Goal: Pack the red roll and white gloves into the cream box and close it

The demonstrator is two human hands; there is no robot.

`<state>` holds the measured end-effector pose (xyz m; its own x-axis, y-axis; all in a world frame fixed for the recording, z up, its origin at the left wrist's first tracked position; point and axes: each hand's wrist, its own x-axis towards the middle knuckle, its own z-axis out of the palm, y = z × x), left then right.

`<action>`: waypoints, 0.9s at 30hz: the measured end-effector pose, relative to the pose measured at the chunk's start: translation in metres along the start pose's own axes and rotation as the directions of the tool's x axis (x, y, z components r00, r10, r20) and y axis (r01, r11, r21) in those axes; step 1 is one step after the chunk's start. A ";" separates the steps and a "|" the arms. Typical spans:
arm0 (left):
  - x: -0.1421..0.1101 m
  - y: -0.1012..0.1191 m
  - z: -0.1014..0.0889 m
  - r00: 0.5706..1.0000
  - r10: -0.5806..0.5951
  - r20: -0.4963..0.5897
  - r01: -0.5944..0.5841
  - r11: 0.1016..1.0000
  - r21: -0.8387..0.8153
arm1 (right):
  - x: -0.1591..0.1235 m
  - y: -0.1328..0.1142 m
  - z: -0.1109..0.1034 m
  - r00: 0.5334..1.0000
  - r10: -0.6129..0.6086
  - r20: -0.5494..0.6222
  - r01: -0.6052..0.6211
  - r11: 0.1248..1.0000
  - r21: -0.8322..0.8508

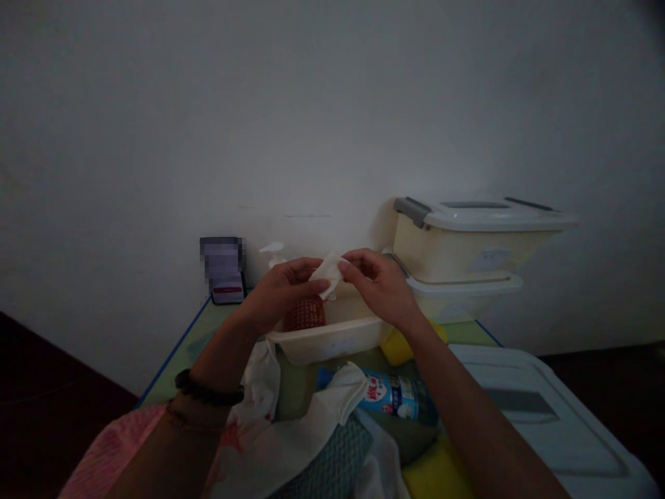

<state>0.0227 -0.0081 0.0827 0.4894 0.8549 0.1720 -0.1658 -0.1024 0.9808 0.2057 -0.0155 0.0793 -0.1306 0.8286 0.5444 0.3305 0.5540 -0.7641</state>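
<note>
Between my two hands is a small, crumpled white piece of soft material [330, 272], cloth or tissue. My left hand [280, 292] pinches its left and lower side between thumb and fingers. On the right, my right hand [383, 285] pinches its upper right edge. Both hands are above an open cream plastic bin [337, 342]. Inside the bin stands a red-brown item with a woven-looking pattern [305, 315], partly covered by my left hand. A white pump top [272, 249] shows behind that hand.
Nearer lie a blue-labelled bottle [392, 396], white cloth [291, 433], a teal textured cloth [332, 461], pink fabric [122, 443] and yellow items [399, 348]. Lidded bins [457, 246] are stacked at right, behind a loose lid [540, 409]. A phone [224, 274] leans against the wall.
</note>
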 end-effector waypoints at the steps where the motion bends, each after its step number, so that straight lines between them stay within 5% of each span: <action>1: 0.000 0.000 0.000 1.000 0.006 0.003 -0.006 1.000 0.006 | 0.000 0.000 0.000 1.000 0.006 0.008 -0.006 1.000 -0.001; 21: 0.001 0.000 0.001 0.999 -0.026 0.028 0.025 0.998 0.056 | 0.000 -0.004 -0.001 0.975 -0.221 0.036 0.223 0.973 -0.056; 27: 0.000 0.000 0.001 0.999 -0.024 0.021 0.023 0.997 0.071 | -0.001 -0.003 -0.001 0.979 -0.194 0.059 0.195 0.981 -0.005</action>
<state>0.0234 -0.0085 0.0824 0.5114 0.8461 0.1501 -0.0936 -0.1188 0.9885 0.2062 -0.0181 0.0818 -0.2472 0.7086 0.6609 0.3034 0.7044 -0.6417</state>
